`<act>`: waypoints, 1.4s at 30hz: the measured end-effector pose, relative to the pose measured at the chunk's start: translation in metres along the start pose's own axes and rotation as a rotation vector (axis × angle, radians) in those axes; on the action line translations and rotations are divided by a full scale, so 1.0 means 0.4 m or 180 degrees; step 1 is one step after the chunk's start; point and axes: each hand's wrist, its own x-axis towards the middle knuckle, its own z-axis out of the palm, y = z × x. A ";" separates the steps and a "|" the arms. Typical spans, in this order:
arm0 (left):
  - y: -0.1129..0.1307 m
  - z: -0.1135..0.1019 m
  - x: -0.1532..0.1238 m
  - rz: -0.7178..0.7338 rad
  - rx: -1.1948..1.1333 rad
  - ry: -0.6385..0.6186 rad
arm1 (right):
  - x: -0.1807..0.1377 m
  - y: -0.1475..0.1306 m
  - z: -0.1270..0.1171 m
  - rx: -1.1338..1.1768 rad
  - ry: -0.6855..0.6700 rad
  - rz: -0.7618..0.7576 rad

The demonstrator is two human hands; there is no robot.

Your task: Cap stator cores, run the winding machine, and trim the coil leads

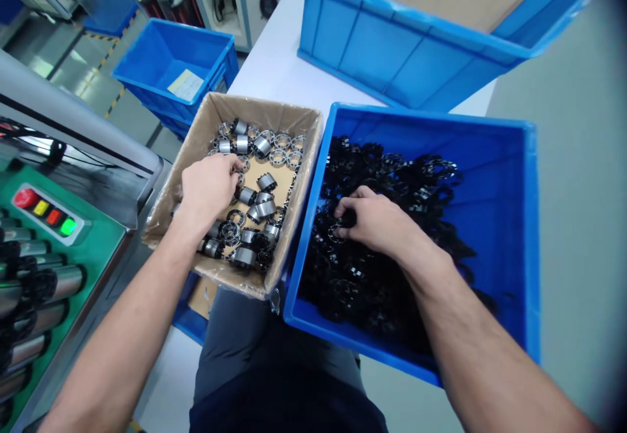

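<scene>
My left hand (210, 188) reaches into a plastic-lined cardboard box (264, 106). Its fingers curl down over a metal ring part at the box's left side, and most of what lies under the palm is hidden. Around it are silver cylindrical cores with black ends (266, 206), some standing on end and some on their sides. My right hand (369, 221) is inside a blue plastic bin (499, 224), thumb and fingers curved around a dark ring-shaped part (347, 219). A heap of shiny black ring parts (362, 276) surrounds that hand.
A larger blue crate (392, 54) with cardboard on top stands behind on the white table (274, 48). Stacked blue bins (161, 54) stand at the back left. At left, a green machine surface (98, 250) carries a button box (51, 214) and rows of metal cylinders (44, 309).
</scene>
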 end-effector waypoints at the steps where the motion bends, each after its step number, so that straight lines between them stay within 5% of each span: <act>1: -0.001 0.003 0.024 -0.0035 0.0125 -0.0087 | -0.001 -0.007 -0.003 -0.0010 -0.0070 -0.0044; 6: 0.013 0.015 0.079 0.0020 0.0205 -0.0179 | -0.008 -0.012 -0.026 0.0068 -0.0207 -0.0223; 12: 0.001 -0.026 0.008 0.0174 -0.0109 0.0159 | -0.016 0.009 -0.063 0.0255 0.0189 -0.0109; 16: 0.000 -0.041 -0.076 0.0336 -0.2194 0.0789 | -0.031 0.001 -0.071 0.1379 0.0669 -0.0166; 20: 0.071 -0.032 -0.149 -0.0379 -0.4718 0.0031 | -0.047 -0.033 -0.073 0.3466 0.0591 -0.0318; 23: 0.134 -0.007 -0.188 -0.0671 -0.5502 -0.0389 | -0.058 -0.063 -0.088 0.4379 0.0320 -0.0534; 31: 0.197 0.093 -0.264 0.0232 -0.5334 -0.0293 | -0.088 -0.137 -0.085 0.5013 0.0606 -0.1121; 37: 0.203 0.094 -0.291 0.0531 -0.4418 0.0341 | -0.099 -0.171 -0.065 0.4605 0.0746 -0.1654; 42: 0.198 0.096 -0.300 0.0600 -0.4433 0.0192 | -0.110 -0.170 -0.070 0.4524 0.0401 -0.1512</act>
